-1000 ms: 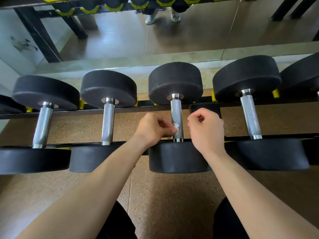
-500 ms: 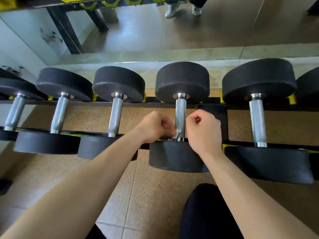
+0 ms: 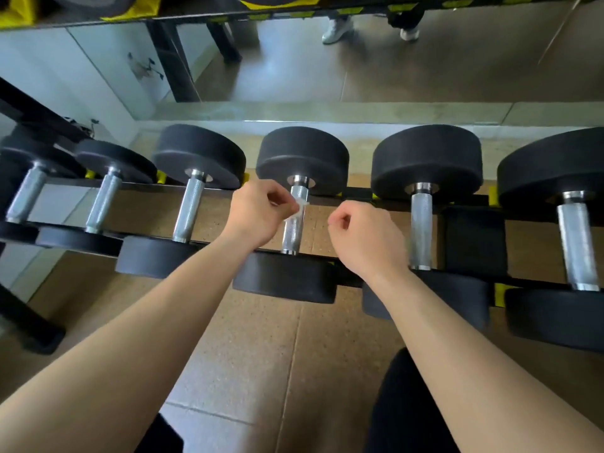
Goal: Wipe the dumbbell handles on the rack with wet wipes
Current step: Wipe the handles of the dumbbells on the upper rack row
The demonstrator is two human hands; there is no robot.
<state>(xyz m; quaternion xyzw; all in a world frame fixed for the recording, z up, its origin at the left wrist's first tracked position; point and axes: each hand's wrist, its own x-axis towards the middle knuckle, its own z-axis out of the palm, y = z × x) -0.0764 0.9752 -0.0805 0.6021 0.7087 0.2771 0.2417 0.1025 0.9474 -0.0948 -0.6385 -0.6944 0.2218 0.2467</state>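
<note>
Your left hand [image 3: 258, 212] has its fingers [image 3: 277, 199] curled in a pinch on a small, crumpled white wet wipe [image 3: 300, 206]. They press it against the far end of the knurled silver steel handle [image 3: 293, 233], just short of the far head of the black round-headed dumbbell [image 3: 302, 158]. Your right hand [image 3: 364, 238] sits just to the right of that handle and apart from it. Its fingers [image 3: 340, 220] are curled toward the palm, with nothing visible in them.

The wipe looks light, limp and damp, and it is bunched so small that only a tag shows. It will likely snag and shred on the knurling, so spread it and wrap it round the bar instead of dabbing. The handle itself is stiff, rough and not slippery. Take hold of it between the two heads, where the steel is bare.

The dumbbell is probably heavy. Its heads bear on the black metal rack rails [image 3: 361, 193] at either end of that handle, so leave it seated and reach the underside by turning your wrist.

More knurled handles wait to the left [image 3: 188, 210] and to the right [image 3: 421, 230] of that handle.
</note>
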